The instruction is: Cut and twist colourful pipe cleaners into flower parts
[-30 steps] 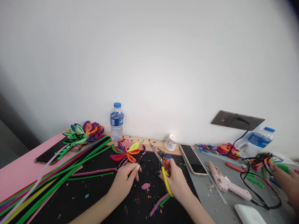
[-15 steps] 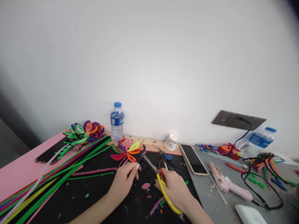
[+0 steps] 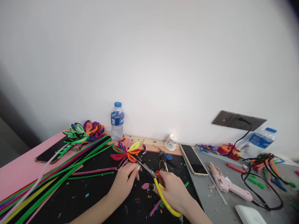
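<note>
My right hand (image 3: 174, 189) grips yellow-handled scissors (image 3: 161, 191), whose blades (image 3: 143, 165) point up-left toward a pipe-cleaner flower (image 3: 127, 151) of red, pink, yellow and orange loops. My left hand (image 3: 125, 182) rests on the black mat (image 3: 93, 193) just below that flower, fingers curled together near its stem; whether they pinch anything is hidden. The scissor tips reach close to my left fingertips. A small pink scrap (image 3: 145, 186) lies between the two hands.
Long green, yellow and pink pipe cleaners (image 3: 60, 174) fan across the left. A water bottle (image 3: 117, 120), paper cup (image 3: 170, 142), keys (image 3: 163, 157), phone (image 3: 192, 159), pink glue gun (image 3: 227, 183) with black cord (image 3: 261, 189) and more flowers (image 3: 84, 130) crowd the desk.
My right hand swung the scissors from pointing up near the keys down and left, until the blades reach my left fingertips and the flower. Another person's hand at the right edge has gone.
</note>
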Demonstrator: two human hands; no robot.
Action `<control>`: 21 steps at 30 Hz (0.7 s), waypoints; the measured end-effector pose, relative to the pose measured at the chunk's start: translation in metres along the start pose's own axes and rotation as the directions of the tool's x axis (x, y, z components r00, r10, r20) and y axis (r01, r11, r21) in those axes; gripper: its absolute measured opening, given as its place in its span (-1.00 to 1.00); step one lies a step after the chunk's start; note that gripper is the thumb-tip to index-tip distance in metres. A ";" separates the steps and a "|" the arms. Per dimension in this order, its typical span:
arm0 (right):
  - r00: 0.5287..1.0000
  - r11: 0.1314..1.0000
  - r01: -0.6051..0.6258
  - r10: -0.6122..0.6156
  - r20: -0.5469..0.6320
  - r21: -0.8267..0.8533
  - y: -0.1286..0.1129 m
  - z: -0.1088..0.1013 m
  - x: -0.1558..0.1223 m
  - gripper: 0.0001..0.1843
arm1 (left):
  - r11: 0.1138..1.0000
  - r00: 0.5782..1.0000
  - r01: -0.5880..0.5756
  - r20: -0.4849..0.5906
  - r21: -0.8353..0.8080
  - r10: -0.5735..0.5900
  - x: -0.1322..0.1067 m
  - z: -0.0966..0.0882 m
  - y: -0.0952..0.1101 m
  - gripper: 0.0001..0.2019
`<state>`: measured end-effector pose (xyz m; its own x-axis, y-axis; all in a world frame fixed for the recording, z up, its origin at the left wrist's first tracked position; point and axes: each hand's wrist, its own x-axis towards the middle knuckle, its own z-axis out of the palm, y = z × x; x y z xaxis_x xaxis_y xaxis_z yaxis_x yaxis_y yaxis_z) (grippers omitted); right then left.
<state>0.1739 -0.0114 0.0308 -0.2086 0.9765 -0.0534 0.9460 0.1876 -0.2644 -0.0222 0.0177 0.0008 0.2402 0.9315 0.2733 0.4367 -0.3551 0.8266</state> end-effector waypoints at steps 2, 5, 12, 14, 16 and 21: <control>1.000 1.000 -0.005 0.005 0.001 0.012 0.000 0.000 0.001 -0.76 | 1.000 1.000 -0.006 0.006 0.005 0.006 0.000 0.000 0.000 -0.65; 1.000 0.999 -0.012 0.012 0.003 0.033 0.001 0.000 0.001 -0.75 | 1.000 1.000 -0.010 0.010 0.012 0.010 0.000 0.000 -0.001 -0.65; 1.000 0.998 -0.018 0.018 -0.010 0.066 0.004 0.001 0.001 -0.68 | 0.998 0.999 0.028 0.042 -0.055 -0.026 0.002 -0.001 -0.002 -0.65; 1.000 0.997 -0.014 0.014 -0.006 0.079 0.005 0.000 0.002 -0.67 | 0.991 0.996 0.051 0.076 -0.126 -0.042 0.003 -0.002 -0.002 -0.65; 1.000 0.996 -0.005 0.005 -0.002 0.093 0.007 -0.001 0.003 -0.67 | 0.972 0.990 0.079 0.129 -0.223 -0.051 0.005 -0.004 -0.002 -0.65; 1.000 0.993 0.021 -0.022 0.011 0.117 0.012 -0.003 0.006 -0.69 | 0.836 0.948 0.221 0.311 -0.502 -0.063 0.011 -0.006 -0.004 -0.68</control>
<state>0.1843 -0.0030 0.0304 -0.2325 0.9709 -0.0578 0.9057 0.1944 -0.3766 -0.0271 0.0300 0.0033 0.4702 0.8809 0.0536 -0.0171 -0.0517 0.9985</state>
